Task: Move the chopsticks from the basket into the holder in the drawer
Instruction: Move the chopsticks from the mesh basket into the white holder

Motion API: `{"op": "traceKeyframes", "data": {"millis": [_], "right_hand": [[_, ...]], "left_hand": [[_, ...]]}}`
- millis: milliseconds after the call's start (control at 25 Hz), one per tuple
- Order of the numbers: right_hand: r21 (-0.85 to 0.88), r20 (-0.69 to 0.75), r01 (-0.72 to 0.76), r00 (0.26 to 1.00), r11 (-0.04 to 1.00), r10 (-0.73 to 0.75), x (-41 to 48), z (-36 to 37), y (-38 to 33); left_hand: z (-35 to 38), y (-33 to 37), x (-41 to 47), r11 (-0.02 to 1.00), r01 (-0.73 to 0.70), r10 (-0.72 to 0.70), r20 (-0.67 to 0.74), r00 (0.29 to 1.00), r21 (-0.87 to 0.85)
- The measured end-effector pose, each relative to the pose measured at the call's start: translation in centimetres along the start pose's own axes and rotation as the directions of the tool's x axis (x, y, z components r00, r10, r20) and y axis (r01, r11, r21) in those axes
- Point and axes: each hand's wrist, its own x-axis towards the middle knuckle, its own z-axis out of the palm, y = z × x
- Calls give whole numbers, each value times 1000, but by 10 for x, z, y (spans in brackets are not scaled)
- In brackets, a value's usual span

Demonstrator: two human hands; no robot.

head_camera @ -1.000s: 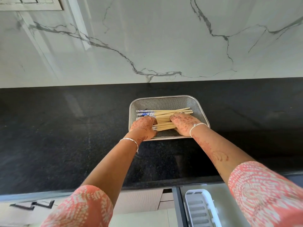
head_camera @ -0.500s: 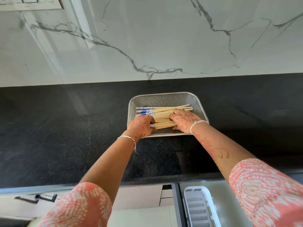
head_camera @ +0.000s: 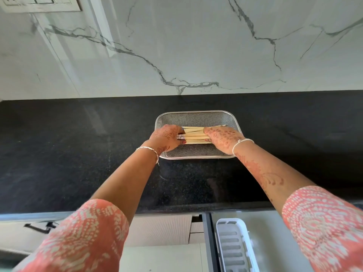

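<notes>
A metal mesh basket [head_camera: 196, 117] stands on the black counter [head_camera: 78, 154]. Inside it lies a bundle of several pale wooden chopsticks [head_camera: 195, 135] with blue-patterned ends on the left. My left hand [head_camera: 166, 137] is closed around the bundle's left end. My right hand [head_camera: 224, 138] covers and grips the right end. The bundle is gathered tight between both hands, over the basket's middle. A white slotted holder [head_camera: 232, 250] sits in the open drawer at the bottom right, partly cut off by the frame and my right sleeve.
A marble-patterned wall [head_camera: 176, 46] rises behind the counter, with a switch plate [head_camera: 39, 3] at the top left. Below the counter edge are pale cabinet fronts [head_camera: 161, 228] and a dark handle [head_camera: 39, 226] at the left.
Both hands have drawn the loose chopsticks together into a tight bundle and closed over its two ends. The bundle sits a little farther from the basket's near wall.
</notes>
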Motion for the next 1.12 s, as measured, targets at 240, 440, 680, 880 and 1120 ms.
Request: {"op": "traceKeyframes", "data": {"millis": [240,440,680,880,1120], "right_hand": [[161,-78,-68,994,985,82,-58,-51,-10],[529,-103,-142,968,837,230,-131,-48,-31],[965,252,-261,933,-1,257,-227,0,-75],[871,371,-287,916,-399,150,-288,52,-101],[807,464,-348,874,-476,147,-324,105,-123]], "left_hand": [[-32,25,-31,977,-35,-52,-395,917,-211],[-13,66,-80,667,-237,-221,-491,842,-706],[43,131,-159,-41,8,-104,12,995,-999],[104,150,-194,-27,145,21,145,989,-989],[176,164,-216,123,277,-17,277,961,-953]]}}
